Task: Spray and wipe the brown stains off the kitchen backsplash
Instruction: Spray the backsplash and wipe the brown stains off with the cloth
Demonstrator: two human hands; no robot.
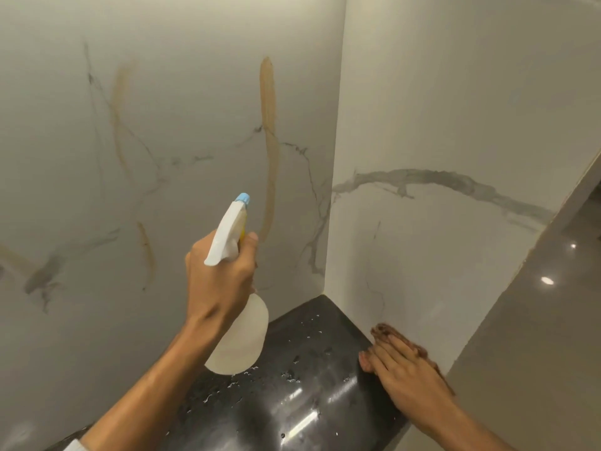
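Note:
My left hand grips the neck of a translucent white spray bottle, its blue nozzle aimed at the white marble backsplash. A long brown streak runs down the wall just right of the nozzle. Fainter brown streaks sit at upper left, lower left and the far left edge. My right hand lies flat with straight fingers on a brown stained cloth, pressing it on the black countertop beside the right side wall.
The glossy black countertop is wet with scattered droplets and ends in the corner where the back wall meets a white marble side panel. Beyond the panel's edge lies a shiny grey floor.

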